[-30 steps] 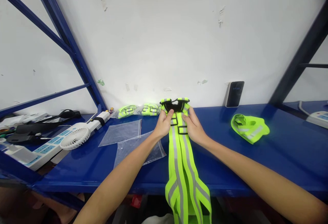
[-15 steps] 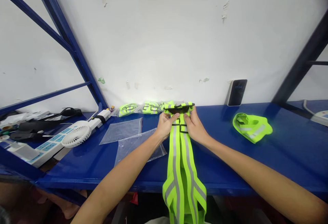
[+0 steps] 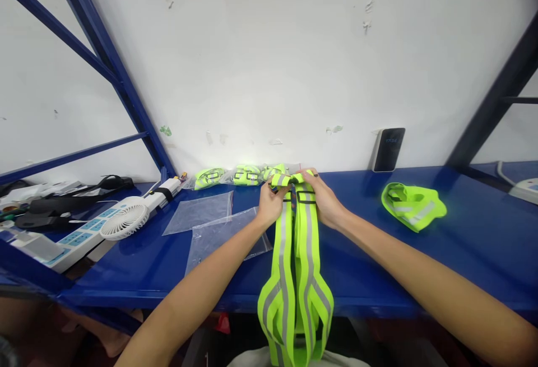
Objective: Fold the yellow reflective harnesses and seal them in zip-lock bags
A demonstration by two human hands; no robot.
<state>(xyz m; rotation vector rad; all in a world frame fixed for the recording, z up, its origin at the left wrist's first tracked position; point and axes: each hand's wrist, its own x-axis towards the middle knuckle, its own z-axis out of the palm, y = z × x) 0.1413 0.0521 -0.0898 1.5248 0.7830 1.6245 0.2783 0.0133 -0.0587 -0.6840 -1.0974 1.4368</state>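
A neon yellow-green reflective vest (image 3: pixel 309 244) made of straps with grey stripes hangs from both hands over the table's front edge. My left hand (image 3: pixel 270 203) is closed around the left part of its top band, beside a black buckle. On the right part of the band my right hand (image 3: pixel 323 199) is closed too, next to another black buckle (image 3: pixel 306 196). The straps run down toward my lap, their lower ends partly out of frame. Left of the vest, two clear plastic bags (image 3: pixel 202 213) lie flat, the nearer one partly behind my left forearm.
Several bagged yellow-green bundles (image 3: pixel 247 175) lie along the wall. At the right rests a folded yellow-green piece (image 3: pixel 414 205). A phone (image 3: pixel 389 149) leans on the wall. A white fan (image 3: pixel 125 222), a power strip (image 3: pixel 84 235) and cables occupy the left. Blue frame posts (image 3: pixel 121 87) flank the table (image 3: pixel 370 277).
The top band has folded over and its dark underside is now mostly hidden. The two straps have spread apart at the top, and my right hand has turned slightly over the band.
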